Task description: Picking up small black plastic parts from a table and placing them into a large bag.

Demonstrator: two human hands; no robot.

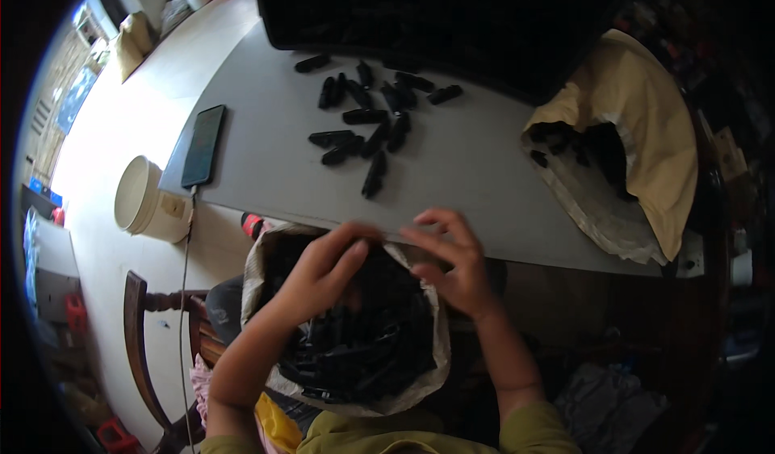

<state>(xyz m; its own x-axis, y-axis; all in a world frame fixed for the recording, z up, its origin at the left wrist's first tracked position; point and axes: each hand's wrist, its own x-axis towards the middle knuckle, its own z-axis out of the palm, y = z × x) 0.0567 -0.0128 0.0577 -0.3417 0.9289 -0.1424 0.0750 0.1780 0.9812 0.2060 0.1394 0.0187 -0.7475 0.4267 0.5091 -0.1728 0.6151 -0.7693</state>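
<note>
- Head view: my left hand (327,268) is above the sack (255,270), fingers together and bent forward, thumb lying close by; I cannot tell whether the fingertips pinch anything.
- My right hand (456,264) is half open near the bench edge, fingers spread and thumb apart, slightly blurred; I see nothing in its grasp.
- Below my left hand, the sack's black parts (367,353) lie heaped at all angles, partly hidden by my wrist.
- Ahead of both hands, loose pieces (365,117) of the same black kind lie scattered on the bench (274,151); the nearest piece (374,174) is set a little apart from the others.
- Beyond them is a black tray (420,18). Well right of my right hand, a tan bag (666,147) gapes with dark bits inside; well left of my left hand lies a phone (204,143) with its cable (186,260).
- To work well here, I judge light fingertips best: such slim parts probably roll or tangle. I should leave the sack's mouth wide, hold my wrists off its rim, and rest my forearms evenly.
</note>
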